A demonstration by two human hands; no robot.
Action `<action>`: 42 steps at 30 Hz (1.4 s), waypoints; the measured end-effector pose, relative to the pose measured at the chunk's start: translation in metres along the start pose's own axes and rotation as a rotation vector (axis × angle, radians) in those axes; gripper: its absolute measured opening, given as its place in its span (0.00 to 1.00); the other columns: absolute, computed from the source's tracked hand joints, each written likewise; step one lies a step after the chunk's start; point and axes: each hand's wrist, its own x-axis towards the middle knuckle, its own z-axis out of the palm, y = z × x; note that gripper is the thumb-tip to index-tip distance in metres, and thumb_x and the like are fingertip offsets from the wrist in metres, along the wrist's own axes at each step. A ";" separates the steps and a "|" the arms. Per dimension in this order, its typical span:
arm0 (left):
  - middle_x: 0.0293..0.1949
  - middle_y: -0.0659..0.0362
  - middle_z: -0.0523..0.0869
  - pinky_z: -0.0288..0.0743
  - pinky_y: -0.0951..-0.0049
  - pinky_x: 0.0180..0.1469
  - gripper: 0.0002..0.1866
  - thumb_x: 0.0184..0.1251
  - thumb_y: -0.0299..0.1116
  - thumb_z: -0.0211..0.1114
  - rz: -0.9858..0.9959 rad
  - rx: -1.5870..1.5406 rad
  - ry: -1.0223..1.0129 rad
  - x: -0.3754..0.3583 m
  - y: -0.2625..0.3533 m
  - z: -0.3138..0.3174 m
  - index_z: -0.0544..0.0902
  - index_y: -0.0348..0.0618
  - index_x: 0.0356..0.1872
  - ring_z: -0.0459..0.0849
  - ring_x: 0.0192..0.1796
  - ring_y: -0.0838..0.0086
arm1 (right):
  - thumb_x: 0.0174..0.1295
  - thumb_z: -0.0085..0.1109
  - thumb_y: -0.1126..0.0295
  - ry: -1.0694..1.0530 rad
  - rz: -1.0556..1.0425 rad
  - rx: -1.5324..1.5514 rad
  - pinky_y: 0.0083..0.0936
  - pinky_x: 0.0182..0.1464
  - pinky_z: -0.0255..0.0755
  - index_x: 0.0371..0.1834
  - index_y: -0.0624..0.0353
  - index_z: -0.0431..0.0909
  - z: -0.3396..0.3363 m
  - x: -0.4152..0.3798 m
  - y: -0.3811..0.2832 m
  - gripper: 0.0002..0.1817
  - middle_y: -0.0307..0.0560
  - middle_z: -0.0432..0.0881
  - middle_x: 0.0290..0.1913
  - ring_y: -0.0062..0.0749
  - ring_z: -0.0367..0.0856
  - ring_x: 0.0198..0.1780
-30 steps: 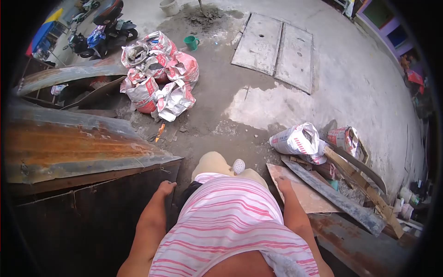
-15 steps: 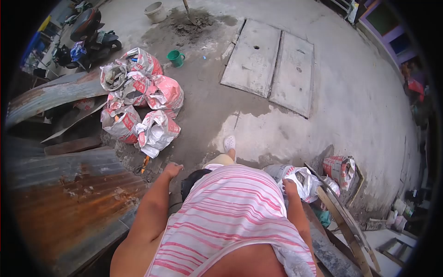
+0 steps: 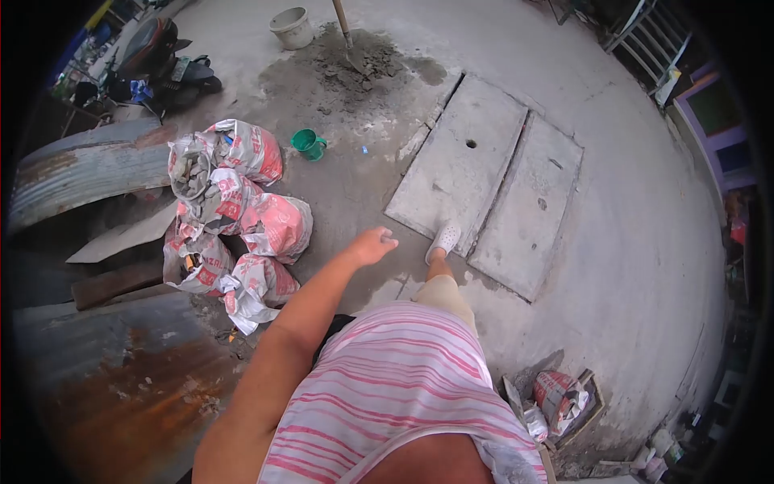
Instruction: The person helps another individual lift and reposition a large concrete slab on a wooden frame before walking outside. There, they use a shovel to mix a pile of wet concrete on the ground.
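Note:
My left hand [image 3: 373, 245] is stretched forward above the wet concrete, loosely bent, with a small gap at the fingertips and nothing seen in it. It touches nothing. To its left stand several red-and-white sacks [image 3: 278, 226], open at the top and filled with rubble-like pieces. My right hand is out of view. Close to the left hand, my foot in a white clog [image 3: 446, 239] is at the near edge of a concrete cover slab [image 3: 455, 153]. Farther off is a green plastic mug [image 3: 307, 145] on the ground.
A shovel [image 3: 344, 28] stands in a grey mortar heap [image 3: 355, 68] beside a whitish bucket [image 3: 292, 29]. Rusty corrugated sheets [image 3: 121, 363] lie on the left, with a parked motorcycle [image 3: 161, 68] beyond. At lower right sits another sack [image 3: 558, 399] within boards.
I have stepped forward, and my foot has reached the slab. My left hand has swung forward and up. My right hand, earlier beside a white sack, has left the view.

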 end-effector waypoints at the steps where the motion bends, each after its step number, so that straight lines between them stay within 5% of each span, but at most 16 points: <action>1: 0.50 0.44 0.82 0.71 0.65 0.56 0.30 0.62 0.49 0.61 -0.047 0.000 0.026 0.024 -0.006 -0.006 0.75 0.32 0.55 0.80 0.53 0.58 | 0.59 0.54 0.55 -0.035 -0.001 -0.055 0.33 0.41 0.73 0.47 0.65 0.78 -0.027 0.021 -0.037 0.23 0.57 0.82 0.39 0.42 0.80 0.36; 5: 0.48 0.38 0.81 0.73 0.60 0.54 0.28 0.57 0.50 0.59 -0.374 0.213 0.175 0.068 -0.063 -0.044 0.81 0.32 0.45 0.80 0.51 0.49 | 0.60 0.52 0.55 -0.160 0.045 -0.287 0.35 0.47 0.74 0.49 0.64 0.78 -0.176 0.068 -0.258 0.23 0.60 0.82 0.43 0.46 0.81 0.43; 6: 0.49 0.38 0.80 0.70 0.58 0.57 0.27 0.58 0.52 0.57 -0.517 0.258 0.161 0.077 -0.106 -0.043 0.82 0.36 0.46 0.78 0.53 0.48 | 0.61 0.51 0.56 -0.174 -0.179 -0.485 0.35 0.56 0.70 0.48 0.62 0.79 -0.194 0.158 -0.240 0.22 0.63 0.80 0.48 0.49 0.78 0.53; 7: 0.50 0.37 0.79 0.67 0.58 0.60 0.30 0.59 0.53 0.55 -0.563 0.362 0.009 0.062 -0.057 -0.070 0.81 0.33 0.47 0.77 0.55 0.48 | 0.59 0.52 0.54 -0.102 -0.269 -0.408 0.36 0.56 0.70 0.47 0.64 0.79 -0.222 0.214 -0.261 0.24 0.65 0.79 0.49 0.50 0.77 0.54; 8: 0.52 0.35 0.77 0.67 0.59 0.60 0.31 0.59 0.53 0.57 -0.717 0.177 -0.170 0.062 -0.039 -0.088 0.80 0.29 0.47 0.75 0.58 0.48 | 0.55 0.58 0.50 0.002 -0.386 -0.505 0.35 0.57 0.69 0.47 0.71 0.77 -0.260 0.215 -0.332 0.31 0.66 0.79 0.49 0.49 0.77 0.55; 10: 0.49 0.36 0.80 0.69 0.59 0.58 0.31 0.58 0.52 0.59 -0.779 0.055 0.119 0.073 -0.071 -0.084 0.80 0.29 0.46 0.78 0.55 0.49 | 0.56 0.60 0.56 0.161 -0.404 -0.216 0.33 0.59 0.68 0.52 0.73 0.74 -0.310 0.256 -0.446 0.30 0.65 0.79 0.50 0.50 0.76 0.56; 13: 0.41 0.40 0.84 0.74 0.61 0.49 0.29 0.57 0.52 0.61 -0.729 -0.069 0.315 0.108 -0.062 -0.085 0.82 0.30 0.42 0.84 0.45 0.54 | 0.56 0.59 0.53 0.225 -0.624 -0.322 0.34 0.56 0.70 0.55 0.70 0.72 -0.368 0.253 -0.649 0.32 0.64 0.80 0.49 0.49 0.79 0.53; 16: 0.31 0.45 0.85 0.75 0.63 0.40 0.28 0.57 0.52 0.62 -0.843 -0.368 0.286 0.161 -0.035 -0.087 0.83 0.30 0.39 0.84 0.35 0.61 | 0.57 0.60 0.56 0.202 -0.826 -0.314 0.32 0.57 0.70 0.57 0.70 0.70 -0.385 0.254 -0.814 0.31 0.63 0.79 0.51 0.47 0.78 0.54; 17: 0.27 0.50 0.84 0.75 0.65 0.34 0.26 0.57 0.52 0.63 -0.836 -0.391 0.285 0.181 -0.027 -0.089 0.84 0.33 0.36 0.82 0.30 0.68 | 0.58 0.59 0.58 0.196 -0.885 -0.336 0.31 0.58 0.69 0.59 0.70 0.69 -0.384 0.239 -0.866 0.31 0.64 0.78 0.52 0.46 0.78 0.56; 21: 0.32 0.47 0.86 0.75 0.63 0.40 0.24 0.58 0.51 0.61 -0.840 -0.358 0.185 0.276 -0.014 -0.125 0.85 0.36 0.38 0.84 0.36 0.62 | 0.58 0.59 0.56 0.163 -1.095 -0.413 0.34 0.58 0.69 0.60 0.65 0.69 -0.371 0.206 -1.030 0.30 0.60 0.78 0.54 0.47 0.76 0.57; 23: 0.39 0.44 0.85 0.74 0.61 0.48 0.24 0.59 0.51 0.59 -0.520 -0.117 0.192 0.327 -0.027 -0.156 0.85 0.37 0.40 0.84 0.44 0.55 | 0.58 0.59 0.56 0.155 -1.165 -0.485 0.34 0.58 0.69 0.60 0.63 0.69 -0.363 0.199 -1.113 0.30 0.59 0.77 0.55 0.47 0.76 0.58; 25: 0.43 0.41 0.83 0.71 0.59 0.54 0.25 0.61 0.51 0.56 -0.741 -0.307 0.175 0.379 0.014 -0.217 0.84 0.38 0.42 0.80 0.51 0.50 | 0.57 0.61 0.57 0.132 -1.233 -0.600 0.35 0.59 0.68 0.60 0.61 0.70 -0.352 0.195 -1.173 0.30 0.57 0.77 0.56 0.48 0.75 0.58; 27: 0.41 0.42 0.84 0.72 0.61 0.54 0.25 0.60 0.50 0.57 -0.628 -0.165 0.307 0.425 0.037 -0.270 0.83 0.35 0.40 0.81 0.50 0.53 | 0.57 0.61 0.57 0.153 -1.296 -0.674 0.35 0.59 0.68 0.60 0.61 0.70 -0.341 0.175 -1.240 0.29 0.57 0.77 0.56 0.48 0.74 0.58; 34: 0.47 0.44 0.82 0.73 0.66 0.52 0.28 0.61 0.48 0.63 -0.386 -0.459 0.712 0.488 0.121 -0.404 0.76 0.32 0.52 0.82 0.50 0.58 | 0.53 0.64 0.62 0.187 -1.745 -0.870 0.37 0.59 0.68 0.60 0.59 0.68 -0.265 0.152 -1.456 0.31 0.55 0.75 0.57 0.50 0.72 0.58; 38: 0.45 0.44 0.83 0.73 0.66 0.53 0.27 0.60 0.47 0.64 -0.565 -0.536 0.868 0.469 0.117 -0.381 0.77 0.31 0.50 0.82 0.49 0.60 | 0.51 0.65 0.65 0.211 -1.941 -1.060 0.36 0.63 0.63 0.62 0.56 0.66 -0.201 0.130 -1.562 0.33 0.50 0.71 0.62 0.46 0.67 0.63; 42: 0.47 0.40 0.81 0.72 0.62 0.54 0.25 0.58 0.46 0.64 -0.961 -0.589 0.916 0.439 0.140 -0.306 0.79 0.33 0.48 0.80 0.51 0.52 | 0.48 0.67 0.68 0.387 -2.233 -1.131 0.38 0.69 0.55 0.63 0.54 0.65 -0.140 0.137 -1.644 0.36 0.47 0.66 0.65 0.44 0.60 0.69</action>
